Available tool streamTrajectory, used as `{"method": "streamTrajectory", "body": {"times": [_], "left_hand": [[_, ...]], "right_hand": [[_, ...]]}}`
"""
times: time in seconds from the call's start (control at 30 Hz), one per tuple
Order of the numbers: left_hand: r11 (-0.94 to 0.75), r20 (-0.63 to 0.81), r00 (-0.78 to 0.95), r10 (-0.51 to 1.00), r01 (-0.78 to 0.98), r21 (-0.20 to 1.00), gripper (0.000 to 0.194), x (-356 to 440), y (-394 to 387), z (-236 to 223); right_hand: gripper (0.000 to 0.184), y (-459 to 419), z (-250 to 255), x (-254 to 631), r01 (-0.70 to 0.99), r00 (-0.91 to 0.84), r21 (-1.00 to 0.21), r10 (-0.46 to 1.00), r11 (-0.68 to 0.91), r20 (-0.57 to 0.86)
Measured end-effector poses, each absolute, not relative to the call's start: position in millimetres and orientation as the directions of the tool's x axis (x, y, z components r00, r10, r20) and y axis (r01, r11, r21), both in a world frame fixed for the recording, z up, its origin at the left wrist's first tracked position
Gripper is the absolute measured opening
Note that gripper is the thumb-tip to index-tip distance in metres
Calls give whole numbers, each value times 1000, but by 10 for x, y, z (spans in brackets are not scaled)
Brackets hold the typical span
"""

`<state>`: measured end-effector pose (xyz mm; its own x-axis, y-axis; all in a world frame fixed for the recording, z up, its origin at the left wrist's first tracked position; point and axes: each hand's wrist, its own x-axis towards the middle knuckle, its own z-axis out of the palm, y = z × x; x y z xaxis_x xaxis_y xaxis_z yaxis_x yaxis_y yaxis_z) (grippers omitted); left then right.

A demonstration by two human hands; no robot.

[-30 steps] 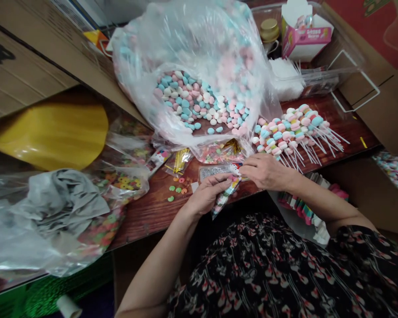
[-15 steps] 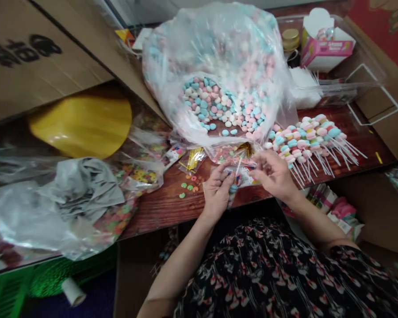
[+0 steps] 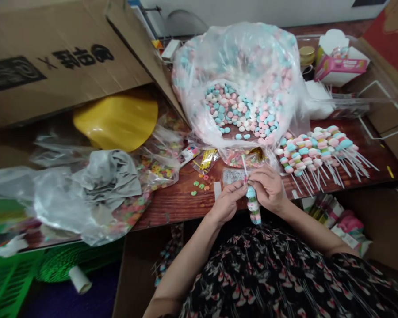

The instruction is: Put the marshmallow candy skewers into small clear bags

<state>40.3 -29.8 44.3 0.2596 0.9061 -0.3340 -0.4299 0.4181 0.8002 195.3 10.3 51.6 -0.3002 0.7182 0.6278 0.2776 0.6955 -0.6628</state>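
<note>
A candy skewer (image 3: 253, 207) in a clear wrapper hangs candy end down, its white stick (image 3: 244, 163) pointing up. My left hand (image 3: 230, 198) closes on it from the left, thumb and fingers pinching just above the candies. From the right, my right hand (image 3: 267, 187) pinches the gathered neck of the wrapper; its fingertips meet the left ones. Whatever small thing sits between the fingertips is too small to make out. Close behind the hands lie a clear printed wrapper (image 3: 234, 176) and a packet of gold twist ties (image 3: 208, 158).
A big clear bag of pastel candies (image 3: 239, 57) stands open behind. Finished-looking candy skewers (image 3: 318, 150) are piled at right. Loose candy rings (image 3: 200, 183) lie left of the hands. A cardboard box (image 3: 69, 57), grey cloth (image 3: 111, 176) and plastic bin (image 3: 348, 97) flank the table.
My right hand has come in from the right to meet the left at the wrapper's neck. The skewer's candy end now shows below the hands. The view has shifted left.
</note>
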Motion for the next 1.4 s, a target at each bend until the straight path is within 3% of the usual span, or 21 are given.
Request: {"method": "streamTrajectory", "body": {"times": [0.2,0.4,0.47,0.53,0.6,0.67,0.8,0.93,1.07,1.17,1.27,1.4], "left_hand": [[394,-330,226,916,-361,845,39,409,-259,482],[428,-351,291,890,-270,863,40,415,-251,489],[489,-400,331,855,-255,834,40,382,-258,500],[552,-449,383,807,-219,805,38,335,-269,519],[606,-490,444,750,-167,778,36,287,-275,535],[664,-525,526,669,-105,740,34,254,-272,531],[730,-512,654,557,-92,677,28,249,-254,431],[727,-474,738,479,-32,685,34,273,-251,347],[531,-487,755,439,219,819,38,280,-251,440],[137,-394,666,633,404,904,33,314,-294,525],[-247,-176,551,816,607,755,26,374,-391,510],[-413,-10,472,882,782,468,31,386,-480,357]], "right_hand": [[15,109,518,1873,279,-266,-634,693,721,670],[12,98,492,1950,187,-154,-839,858,512,490],[11,112,496,2029,262,-161,-753,797,603,582],[21,124,513,2127,370,-329,-532,643,761,691],[30,126,527,2220,381,-582,-283,466,880,667],[32,117,523,2291,323,-749,-140,343,936,567],[28,91,474,2383,273,-832,-30,251,962,495],[20,70,454,2439,278,-844,-26,257,960,471],[21,31,438,2449,277,-856,-146,313,950,412],[17,14,400,2426,400,-822,-306,486,864,296],[19,45,352,2375,515,-761,-500,640,696,107],[21,110,320,2281,588,-710,-589,702,555,-47]]}}
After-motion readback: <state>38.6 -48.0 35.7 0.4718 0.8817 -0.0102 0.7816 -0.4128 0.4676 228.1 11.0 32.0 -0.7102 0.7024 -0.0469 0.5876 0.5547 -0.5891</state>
